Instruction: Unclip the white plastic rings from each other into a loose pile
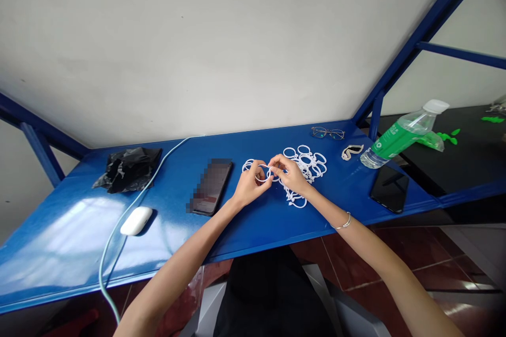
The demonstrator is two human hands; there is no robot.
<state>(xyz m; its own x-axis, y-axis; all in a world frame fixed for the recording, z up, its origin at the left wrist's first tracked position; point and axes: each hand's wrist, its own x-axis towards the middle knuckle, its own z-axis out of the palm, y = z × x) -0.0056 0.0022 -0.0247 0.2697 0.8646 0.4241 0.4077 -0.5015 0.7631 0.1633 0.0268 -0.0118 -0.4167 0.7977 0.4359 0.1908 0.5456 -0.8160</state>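
Note:
Between my two hands is a thin white ring (pixel 261 180), like a plastic loop with a small knob at its join. My left hand (pixel 250 185) has its fingers and thumb closed round the ring's left side. The fingertips of my right hand (pixel 291 175) pinch the ring's right edge near the join. Behind and beside my right hand lies a loose pile of similar white rings (pixel 306 160), partly hidden by that hand. A few more white rings (pixel 247 165) rest behind my left hand.
Left of my hands lie a phone (pixel 213 188), a white earbud case (pixel 136 220), a pale cable (pixel 136 200) and a black plastic bag (pixel 130 168). To the right are eyeglasses (pixel 328 133), a white-and-black object (pixel 351 152), a green-labelled bottle (pixel 403 136) and another phone (pixel 389 188). A wall backs the blue table (pixel 253 231).

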